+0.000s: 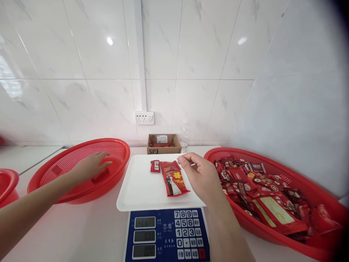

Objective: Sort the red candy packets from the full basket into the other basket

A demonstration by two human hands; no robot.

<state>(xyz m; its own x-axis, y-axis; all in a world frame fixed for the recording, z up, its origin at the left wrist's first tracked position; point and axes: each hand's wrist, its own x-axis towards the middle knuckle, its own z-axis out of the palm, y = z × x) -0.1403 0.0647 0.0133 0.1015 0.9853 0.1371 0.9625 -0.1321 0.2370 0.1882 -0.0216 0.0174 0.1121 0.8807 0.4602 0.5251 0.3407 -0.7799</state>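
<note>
My left hand (91,166) reaches into the left red basket (120,147), fingers loosely spread over a small red packet (100,176) lying inside. My right hand (197,174) hovers over the right side of the white scale tray (139,189), thumb and fingers pinched together with nothing visible between them. On the tray lie a large red snack packet (174,182) and a small red packet (155,166). The scale's blue keypad and displays (166,234) sit at the front.
A red basket (300,180) on the right is full of red and dark wrapped snacks. A cardboard box (164,144) and a clear plastic bottle (184,139) stand against the tiled wall. Part of another red basket (7,183) shows at far left.
</note>
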